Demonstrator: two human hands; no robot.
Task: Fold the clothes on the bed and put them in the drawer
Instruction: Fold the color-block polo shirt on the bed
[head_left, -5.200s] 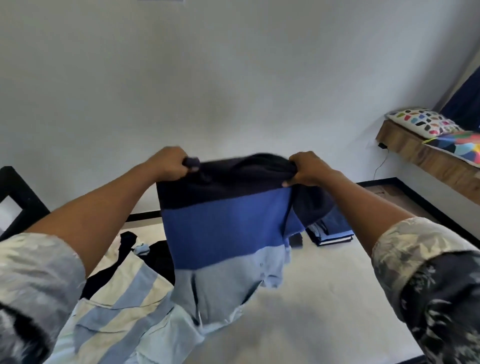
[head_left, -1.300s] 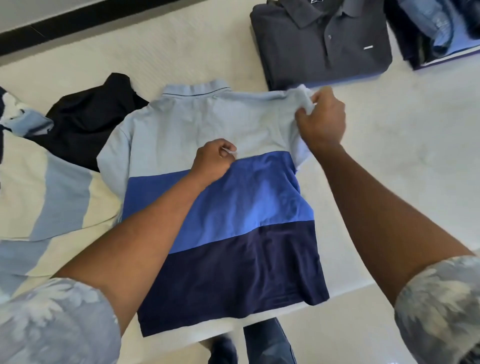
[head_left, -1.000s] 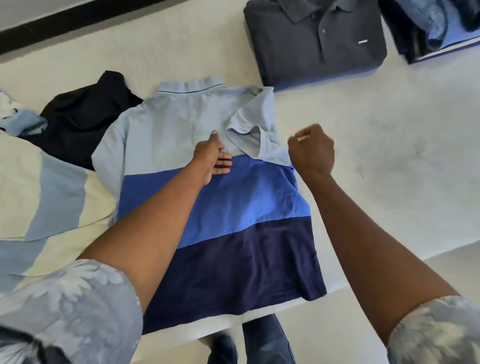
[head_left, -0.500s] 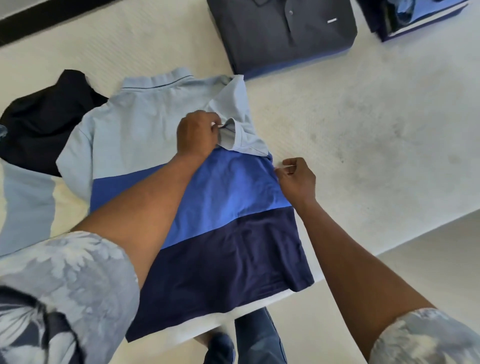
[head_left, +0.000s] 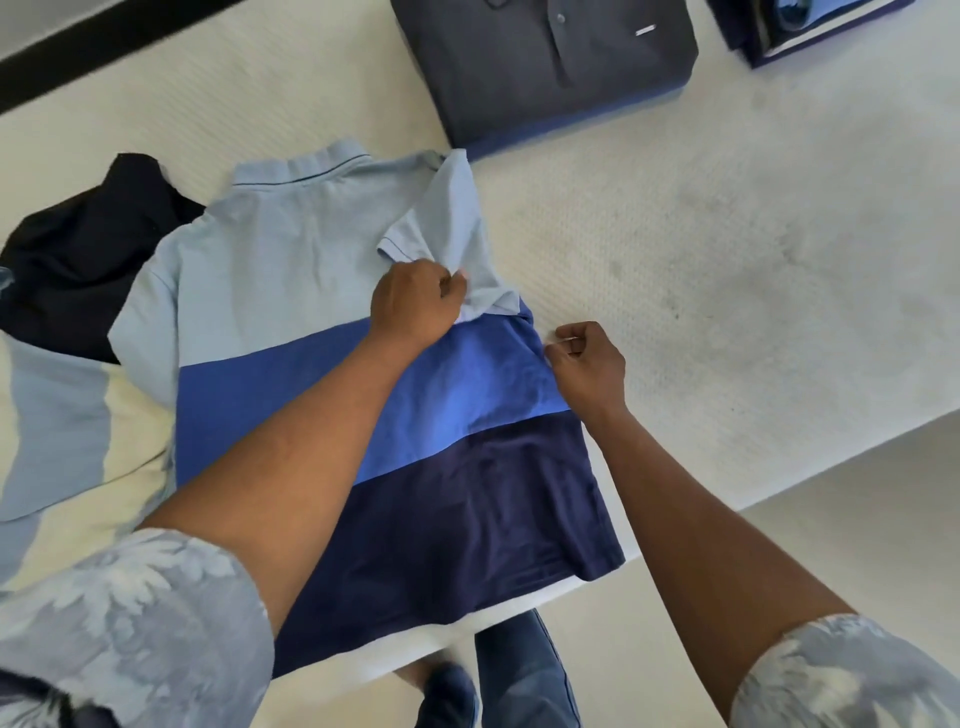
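On the bed's (head_left: 727, 249) near edge the polo (head_left: 291, 270) lies flat, back up, one sleeve turned in.
Soft, light, limp knit, I'd judge; best taken at seams and hem. One polo; two loose garments, striped shirt (head_left: 62, 415) and black top (head_left: 78, 249); two folded piles, grey pile (head_left: 545, 67) and blue pile (head_left: 810, 31). Left hand (head_left: 415, 301) pinches the sleeve; right hand (head_left: 587, 364) fingers curl on the side edge, seemingly pinching.
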